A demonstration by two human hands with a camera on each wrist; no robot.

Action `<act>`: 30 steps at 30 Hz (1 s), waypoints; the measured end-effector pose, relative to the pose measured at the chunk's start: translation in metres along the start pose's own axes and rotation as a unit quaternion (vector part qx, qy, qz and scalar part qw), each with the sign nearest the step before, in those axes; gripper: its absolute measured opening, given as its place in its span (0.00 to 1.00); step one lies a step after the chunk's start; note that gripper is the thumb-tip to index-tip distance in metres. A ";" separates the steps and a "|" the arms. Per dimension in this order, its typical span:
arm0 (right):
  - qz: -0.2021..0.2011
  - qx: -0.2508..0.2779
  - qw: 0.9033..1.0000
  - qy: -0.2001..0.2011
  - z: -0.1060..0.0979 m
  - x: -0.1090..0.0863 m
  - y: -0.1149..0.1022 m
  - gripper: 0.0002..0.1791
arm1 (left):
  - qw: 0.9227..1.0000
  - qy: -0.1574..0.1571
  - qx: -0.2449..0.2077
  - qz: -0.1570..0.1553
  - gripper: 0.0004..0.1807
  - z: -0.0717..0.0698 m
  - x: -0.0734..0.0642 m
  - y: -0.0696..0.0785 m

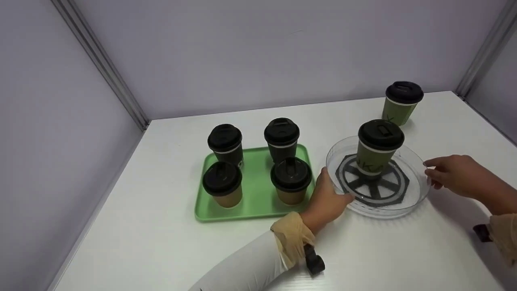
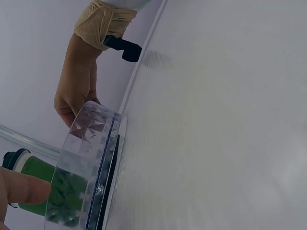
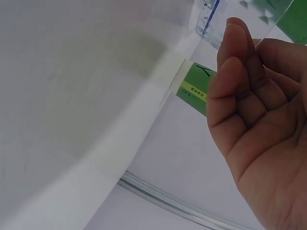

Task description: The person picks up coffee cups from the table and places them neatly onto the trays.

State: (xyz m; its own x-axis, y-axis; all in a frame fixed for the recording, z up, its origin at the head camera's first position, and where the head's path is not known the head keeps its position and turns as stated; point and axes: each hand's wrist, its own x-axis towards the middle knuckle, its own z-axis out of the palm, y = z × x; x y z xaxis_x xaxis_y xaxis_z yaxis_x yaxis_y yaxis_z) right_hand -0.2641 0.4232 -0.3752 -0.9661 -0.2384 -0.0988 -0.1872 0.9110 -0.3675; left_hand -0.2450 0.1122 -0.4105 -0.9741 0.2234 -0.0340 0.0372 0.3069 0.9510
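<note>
A clear round tray (image 1: 387, 212) with a dark spoked pattern on its base is on the right side of the table. On it stands a green paper cup (image 1: 375, 155) with a black lid. My left hand (image 1: 326, 200) grips the tray's left side, the thumb along its front wall; in the left wrist view that thumb (image 2: 29, 188) presses the clear wall. At the opposite side, my right hand (image 1: 454, 173) pinches the rim between thumb and fingers. The right wrist view shows its fingers (image 3: 228, 86) curled in beside the wall.
A second green cup (image 1: 400, 105) with a black lid stands behind the tray. Left of my left hand, a green rectangular tray (image 1: 256, 184) carries several lidded cups, dark ones (image 1: 229, 149) behind and brown ones (image 1: 291, 186) in front. Walls border the white table (image 1: 157, 194).
</note>
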 end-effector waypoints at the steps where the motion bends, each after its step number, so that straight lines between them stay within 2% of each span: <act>1: 0.001 0.001 1.000 0.001 0.000 0.000 0.000 0.23 | 1.000 0.000 0.002 -0.002 0.50 0.000 0.000 0.001; 9: -0.008 -0.005 1.000 0.005 -0.002 0.000 -0.002 0.22 | 1.000 0.005 0.014 -0.012 0.50 -0.001 0.001 0.002; 20: -0.003 -0.007 1.000 -0.001 -0.003 0.001 0.003 0.23 | 1.000 0.008 0.011 0.008 0.50 0.000 0.000 0.000; 25: 0.003 0.004 1.000 0.012 -0.009 0.001 0.008 0.27 | 1.000 0.006 0.014 0.008 0.50 -0.001 -0.001 0.000; 30: 0.008 0.014 0.999 0.034 -0.015 0.009 0.014 0.30 | 1.000 0.003 0.005 -0.001 0.50 -0.002 -0.004 0.000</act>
State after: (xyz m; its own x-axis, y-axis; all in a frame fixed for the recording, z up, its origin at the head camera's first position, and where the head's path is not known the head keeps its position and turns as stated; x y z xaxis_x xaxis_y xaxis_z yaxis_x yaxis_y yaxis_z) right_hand -0.2780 0.4387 -0.3671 -0.9787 -0.2006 -0.0427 -0.1682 0.9040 -0.3930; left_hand -0.2419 0.1092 -0.4099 -0.9755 0.2176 -0.0337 0.0378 0.3164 0.9479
